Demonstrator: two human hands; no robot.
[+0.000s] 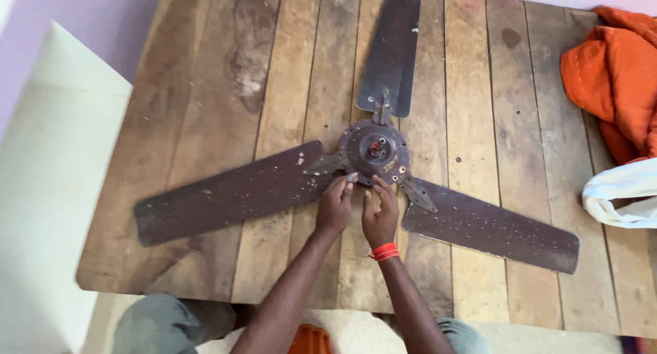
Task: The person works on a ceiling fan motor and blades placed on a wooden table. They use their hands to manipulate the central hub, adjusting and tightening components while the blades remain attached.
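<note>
Plainly, from the head camera I look straight down on a rough table of worn brown wooden planks (205, 87), and flat on it lies a dark brown three-bladed metal ceiling fan (374, 149), its round motor hub near the middle of the boards. One blade (391, 49) points away from me, one (229, 197) runs out to the left, one (493, 224) to the right.

My left hand (334, 207) rests at the near edge of the hub, its fingertips (349, 179) touching the metal by a small pale bit that I cannot make out. My right hand (380, 214), with a red thread band at the wrist (384, 252), lies just beside it, fingers loosely spread against the hub's lower rim. Neither hand is closed round anything; both sit open and flat on the work.

I judge the fan heavy at the centre and light at the tips (the motor carries most of the weight). The blades look thin, stiff sheet metal, scuffed and dusty, likely to flex or bend at their brackets if lifted by the ends. I would take hold at the hub, or at the blade brackets close to it, with both hands.

A crumpled orange cloth (609, 73) and a white cloth (623, 193) lie at the table's right edge, well apart from the fan.
</note>
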